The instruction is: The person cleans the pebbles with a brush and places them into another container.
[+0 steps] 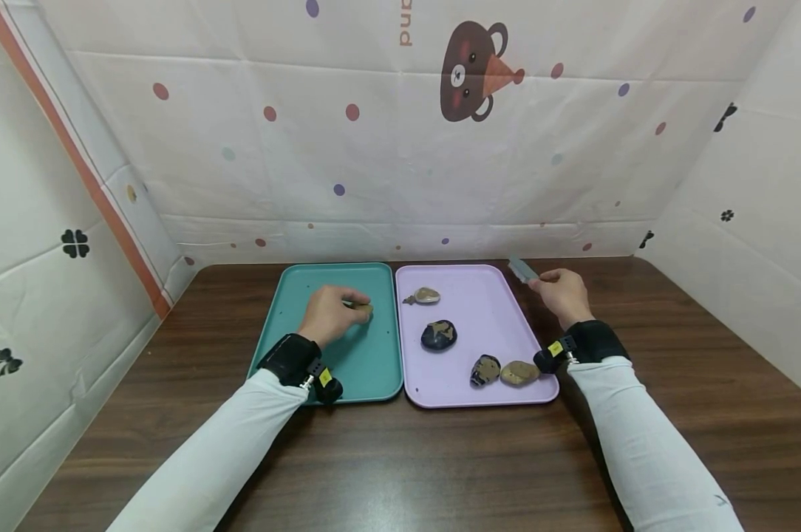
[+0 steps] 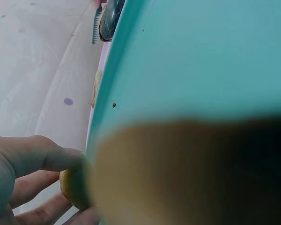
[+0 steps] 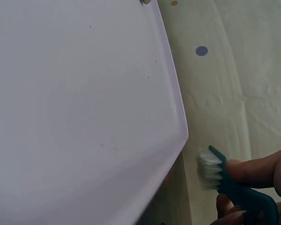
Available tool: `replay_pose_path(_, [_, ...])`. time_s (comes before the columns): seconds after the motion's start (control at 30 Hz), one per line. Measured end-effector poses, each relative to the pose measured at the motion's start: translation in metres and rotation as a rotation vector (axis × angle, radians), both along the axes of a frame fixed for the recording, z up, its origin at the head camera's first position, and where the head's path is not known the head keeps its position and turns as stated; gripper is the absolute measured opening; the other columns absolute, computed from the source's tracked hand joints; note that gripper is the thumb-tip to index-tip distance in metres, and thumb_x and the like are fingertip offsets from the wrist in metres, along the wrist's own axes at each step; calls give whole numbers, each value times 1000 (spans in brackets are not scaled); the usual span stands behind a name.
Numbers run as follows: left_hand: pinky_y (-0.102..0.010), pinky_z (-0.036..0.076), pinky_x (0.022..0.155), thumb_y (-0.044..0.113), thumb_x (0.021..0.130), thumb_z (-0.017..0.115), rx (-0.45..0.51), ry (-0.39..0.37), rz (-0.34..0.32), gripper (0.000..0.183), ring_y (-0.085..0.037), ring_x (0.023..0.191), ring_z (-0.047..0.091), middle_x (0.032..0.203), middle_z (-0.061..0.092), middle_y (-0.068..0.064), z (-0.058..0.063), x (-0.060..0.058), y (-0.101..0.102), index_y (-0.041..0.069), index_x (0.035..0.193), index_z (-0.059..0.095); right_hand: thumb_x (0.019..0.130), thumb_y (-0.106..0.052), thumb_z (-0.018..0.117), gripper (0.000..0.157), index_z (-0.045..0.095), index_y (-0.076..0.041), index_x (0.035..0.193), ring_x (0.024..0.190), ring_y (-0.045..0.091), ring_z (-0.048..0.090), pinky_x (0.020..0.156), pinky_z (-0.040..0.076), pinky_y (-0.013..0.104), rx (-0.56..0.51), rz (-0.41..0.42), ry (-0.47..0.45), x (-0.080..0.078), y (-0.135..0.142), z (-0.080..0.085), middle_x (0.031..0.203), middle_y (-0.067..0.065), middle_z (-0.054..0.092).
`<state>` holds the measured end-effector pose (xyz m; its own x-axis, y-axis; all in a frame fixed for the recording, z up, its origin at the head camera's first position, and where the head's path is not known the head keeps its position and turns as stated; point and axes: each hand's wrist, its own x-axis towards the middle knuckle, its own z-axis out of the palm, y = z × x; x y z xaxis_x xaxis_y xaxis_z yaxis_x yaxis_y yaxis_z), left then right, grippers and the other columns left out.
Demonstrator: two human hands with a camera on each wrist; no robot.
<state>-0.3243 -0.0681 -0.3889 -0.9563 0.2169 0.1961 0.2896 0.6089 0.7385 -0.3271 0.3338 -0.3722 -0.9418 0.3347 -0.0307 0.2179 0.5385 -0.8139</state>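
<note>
My left hand is over the teal tray, pinching a smooth yellowish-brown stone between thumb and fingers. Part of that stone shows past the fingertips in the head view. Beyond the lilac tray's far right corner, my right hand grips a small brush with a teal handle and white bristles. Its head points up and left, away from the stones. A large blurred tan and dark shape fills the lower right of the left wrist view.
The lilac tray adjoins the teal one. It bears a small pale-brown stone, a glossy black-and-tan stone, a dark patterned stone and a yellowish stone. A printed cloth hangs behind the brown table.
</note>
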Motion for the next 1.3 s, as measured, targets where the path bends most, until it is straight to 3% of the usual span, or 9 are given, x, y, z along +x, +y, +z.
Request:
replay_pose_path(0.4, [-36, 59, 76, 6, 93, 80, -3, -12, 0, 26, -30, 103, 70, 117, 76, -16, 2, 2, -1, 1, 119, 80, 110, -22, 57, 51, 48, 11, 148, 122, 46, 51, 110, 48, 57, -10, 18, -57, -1, 2, -3, 145, 34, 51])
replay_pose_path(0.73, [-37, 59, 78, 4, 92, 80, 2, -17, -14, 28, -32, 105, 69, 117, 76, -16, 1, 2, -1, 0, 119, 79, 110, -19, 59, 50, 48, 10, 149, 113, 43, 52, 91, 51, 45, 1, 14, -83, -3, 3, -8, 141, 33, 51])
replay_pose_path(0.97, [-38, 60, 80, 2, 89, 81, -8, -39, -12, 33, -32, 108, 68, 118, 75, -16, 0, 1, 0, 1, 122, 78, 109, -19, 61, 53, 46, 8, 151, 113, 43, 51, 92, 53, 45, -17, 16, -108, -4, 5, -11, 143, 33, 48])
replay_pose_path(1.3, [-42, 59, 85, 3, 89, 81, -9, -52, -21, 33, -33, 110, 67, 118, 75, -17, -1, -1, 0, 2, 122, 78, 108, -16, 61, 53, 44, 9, 151, 120, 43, 52, 108, 53, 52, -31, 14, -117, -6, 6, -14, 148, 34, 44])
